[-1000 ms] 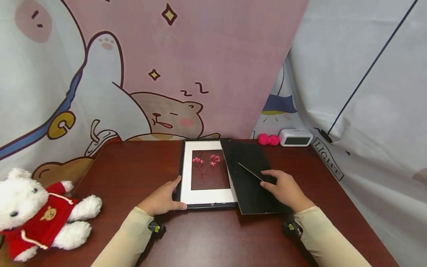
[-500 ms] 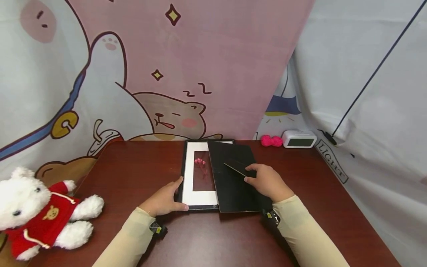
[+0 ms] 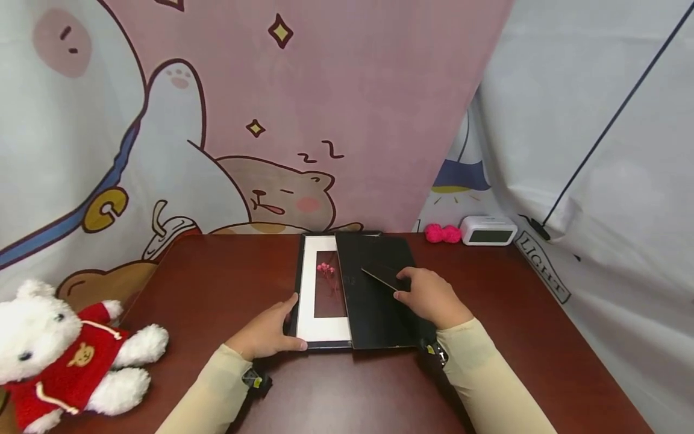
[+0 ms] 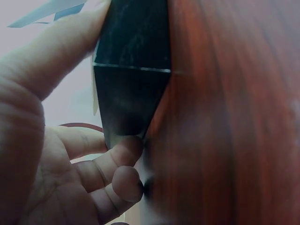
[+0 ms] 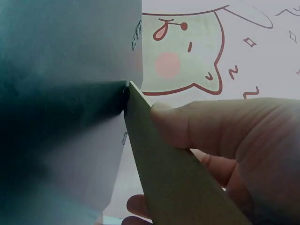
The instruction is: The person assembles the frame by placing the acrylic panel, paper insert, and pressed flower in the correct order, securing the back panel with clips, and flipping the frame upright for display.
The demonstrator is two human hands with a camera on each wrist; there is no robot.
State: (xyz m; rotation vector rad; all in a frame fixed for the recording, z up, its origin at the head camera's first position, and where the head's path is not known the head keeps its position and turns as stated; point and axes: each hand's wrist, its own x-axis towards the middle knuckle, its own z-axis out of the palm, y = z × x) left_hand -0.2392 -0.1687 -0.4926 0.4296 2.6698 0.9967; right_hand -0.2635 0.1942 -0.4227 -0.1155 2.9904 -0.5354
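A black picture frame (image 3: pixel 299 265) lies on the table, with a white mat (image 3: pixel 325 330) and a dark picture of pink flowers (image 3: pixel 326 271) inside. My left hand (image 3: pixel 265 331) holds its near left corner, thumb at the front edge. In the left wrist view the fingers (image 4: pixel 126 183) curl against the frame's side (image 4: pixel 129 93), low beside the table. A black backing board (image 3: pixel 374 319) slants over the right part of the frame, hiding the rest of the picture. My right hand (image 3: pixel 434 298) pinches the easel leg (image 5: pixel 164 164) that stands out from the board's back.
A white plush bear in a red hoodie (image 3: pixel 81 355) sits at the table's left. A pink yarn bundle (image 3: pixel 441 233) and a white digital clock (image 3: pixel 488 231) stand at the back right. A printed cloth (image 3: pixel 379 120) hangs behind the table (image 3: pixel 217 271).
My right hand has moved left with the backing board, which covers more of the picture than before. The left hand has stayed at the frame's corner.
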